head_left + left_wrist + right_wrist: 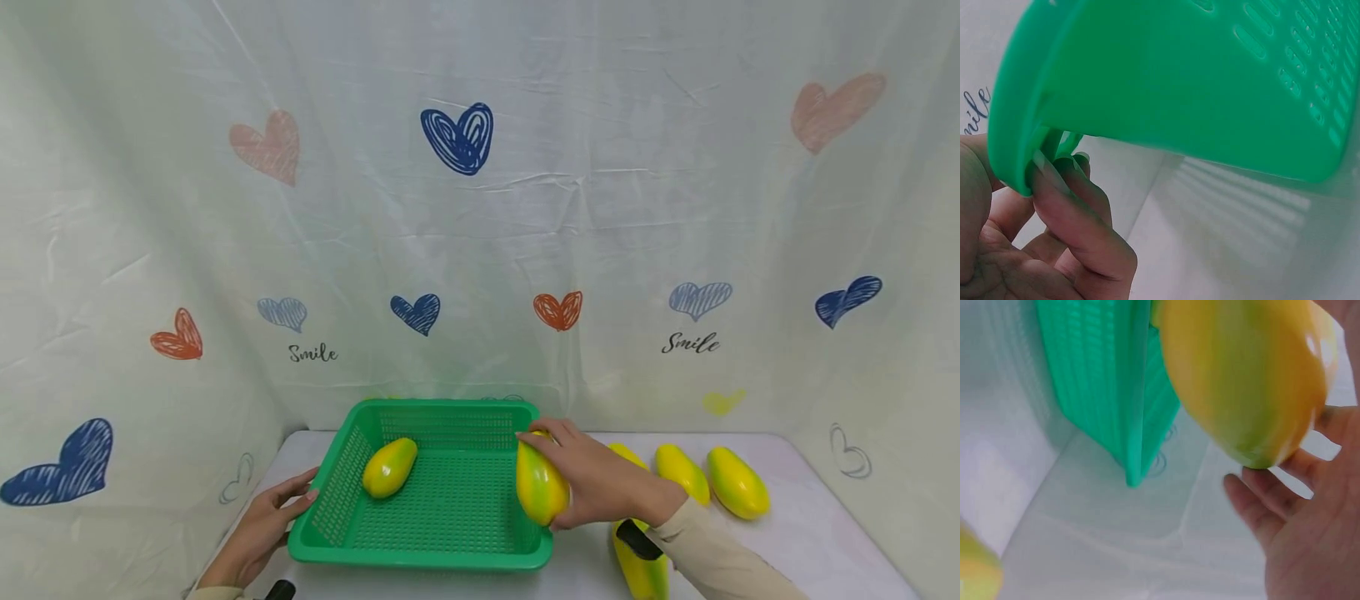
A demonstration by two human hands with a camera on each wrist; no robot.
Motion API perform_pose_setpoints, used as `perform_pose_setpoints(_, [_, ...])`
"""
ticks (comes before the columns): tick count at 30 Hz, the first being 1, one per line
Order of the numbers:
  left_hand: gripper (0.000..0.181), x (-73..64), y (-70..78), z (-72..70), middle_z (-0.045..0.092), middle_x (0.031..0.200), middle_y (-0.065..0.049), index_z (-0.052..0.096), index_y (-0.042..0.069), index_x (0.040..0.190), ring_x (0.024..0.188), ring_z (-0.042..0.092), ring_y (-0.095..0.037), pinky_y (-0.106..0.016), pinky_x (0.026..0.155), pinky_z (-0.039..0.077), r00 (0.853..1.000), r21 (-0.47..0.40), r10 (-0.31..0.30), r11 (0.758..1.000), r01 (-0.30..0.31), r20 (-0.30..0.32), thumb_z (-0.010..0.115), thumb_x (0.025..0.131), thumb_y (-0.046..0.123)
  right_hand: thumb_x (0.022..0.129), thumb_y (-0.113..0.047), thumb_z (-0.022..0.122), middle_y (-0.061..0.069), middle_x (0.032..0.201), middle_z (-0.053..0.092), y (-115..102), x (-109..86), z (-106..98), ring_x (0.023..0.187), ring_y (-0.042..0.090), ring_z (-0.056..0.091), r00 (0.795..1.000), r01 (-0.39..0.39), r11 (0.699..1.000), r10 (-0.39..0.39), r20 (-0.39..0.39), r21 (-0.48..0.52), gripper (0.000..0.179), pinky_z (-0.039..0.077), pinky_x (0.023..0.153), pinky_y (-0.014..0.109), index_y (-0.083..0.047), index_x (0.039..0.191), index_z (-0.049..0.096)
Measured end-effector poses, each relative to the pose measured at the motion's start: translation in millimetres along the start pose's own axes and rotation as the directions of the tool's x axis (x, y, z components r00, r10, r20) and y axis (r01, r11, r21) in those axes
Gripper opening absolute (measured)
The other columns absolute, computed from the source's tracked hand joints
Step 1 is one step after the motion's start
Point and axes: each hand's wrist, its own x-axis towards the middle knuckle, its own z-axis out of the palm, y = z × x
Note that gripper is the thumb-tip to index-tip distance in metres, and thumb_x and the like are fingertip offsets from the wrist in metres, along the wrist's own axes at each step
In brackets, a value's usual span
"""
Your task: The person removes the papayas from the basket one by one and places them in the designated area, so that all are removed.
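Note:
A green plastic basket [420, 560] with slotted walls stands tilted towards me on the table. My left hand [258, 527] grips its left rim, with the fingers [1079, 212] curled under the edge. One yellow papaya [390, 468] with a greenish tinge lies inside, near the left wall. At the basket's right rim, my right hand [600, 475] holds another papaya [542, 482], yellow with a green stripe. The right wrist view shows this papaya [1241, 375] close up, raised beside the basket wall [1091, 369], with fingertips at its lower end.
Several more papayas lie on the white table [795, 500] to the right, such as one papaya [738, 483] at the far right and another [647, 575] partly hidden by my right arm. A white curtain [510, 233] printed with hearts hangs behind and at both sides.

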Motion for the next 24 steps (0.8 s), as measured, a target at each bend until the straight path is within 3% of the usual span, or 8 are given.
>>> perform_pose_setpoints(4, [0.069,0.4,-0.3,-0.7,0.030,0.132,-0.024,0.035,0.003,0.141,0.094,0.052,-0.024,-0.038,0.070,0.050,1.000,-0.002,-0.008,1.000,0.008,0.001,0.065,0.086,0.032,0.059,-0.042,0.084,0.001,0.143,0.026,2.6,-17.8,-6.8,0.123,0.016,0.033,0.998,-0.020,1.000,0.019,-0.068,-0.009,0.106,0.048,0.086,0.035,-0.019,0.146,0.026])
perform_pose_setpoints(11, [0.070,1.2,-2.4,-1.8,0.032,0.130,-0.022,0.035,0.004,0.142,0.094,0.051,-0.023,-0.039,0.071,0.050,1.000,-0.010,0.005,1.000,-0.005,0.010,0.065,0.086,0.034,0.055,-0.047,0.085,-0.003,0.142,0.029,14.6,-57.4,-9.6,0.122,0.012,0.032,0.986,-0.146,0.989,0.144,-0.087,-0.022,0.107,0.047,0.086,0.035,-0.028,0.144,0.029])
perform_pose_setpoints(16, [0.070,1.0,-3.0,-1.2,0.031,0.131,-0.022,0.035,0.004,0.142,0.095,0.050,-0.024,-0.039,0.071,0.050,1.000,-0.016,0.010,1.000,-0.009,0.019,0.065,0.086,0.035,0.052,-0.045,0.087,-0.004,0.142,0.030,25.3,-92.2,-9.6,0.122,0.012,0.032,0.962,-0.241,0.970,0.237,-0.132,-0.013,0.103,0.047,0.088,0.041,-0.033,0.140,0.035])
perform_pose_setpoints(24, [0.068,1.6,-2.6,-0.7,0.030,0.132,-0.022,0.034,0.005,0.143,0.093,0.052,-0.023,-0.038,0.071,0.050,1.000,-0.015,0.000,1.000,0.001,0.013,0.063,0.088,0.032,0.048,-0.049,0.088,-0.008,0.141,0.030,33.9,-141.8,-7.0,0.117,0.009,0.036,0.911,-0.382,0.923,0.369,-0.185,-0.040,0.097,0.050,0.083,0.037,-0.040,0.133,0.041])
